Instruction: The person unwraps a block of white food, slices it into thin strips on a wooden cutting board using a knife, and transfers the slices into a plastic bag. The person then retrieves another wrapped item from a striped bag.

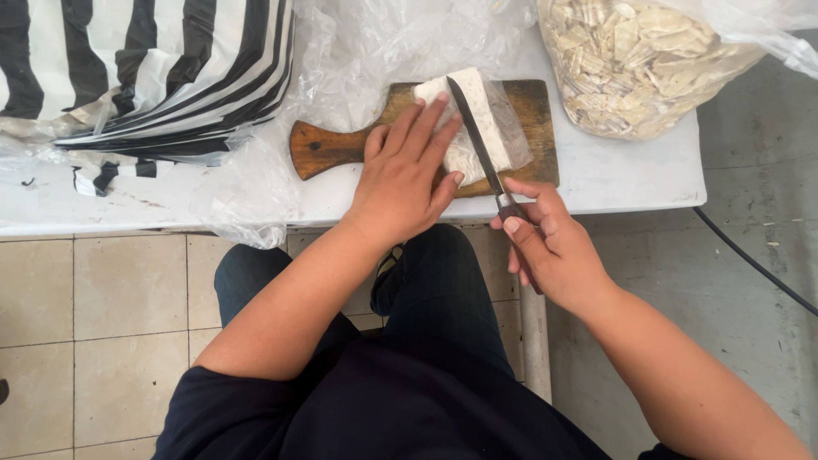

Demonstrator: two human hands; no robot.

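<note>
We see a pale white block (469, 119), rectangular and soft-looking, lying on a wooden cutting board (532, 111) with thin clear plastic under and around it. Its long axis runs from the far side of the board toward us, leaning slightly to the right. The board sits on the white desk (630, 170), its handle pointing left. Our left hand (400, 179) lies flat on the block, fingers (426, 128) stretched and close together, pressing it down. Our right hand (545, 247) has its fingers closed around the handle of a knife (477, 136), whose narrow dark blade lies along the block, tip pointing away from us. A clear bag of pale cut pieces (630, 60) stands at the far right, and striped cloth (145, 68) at the left.
</note>
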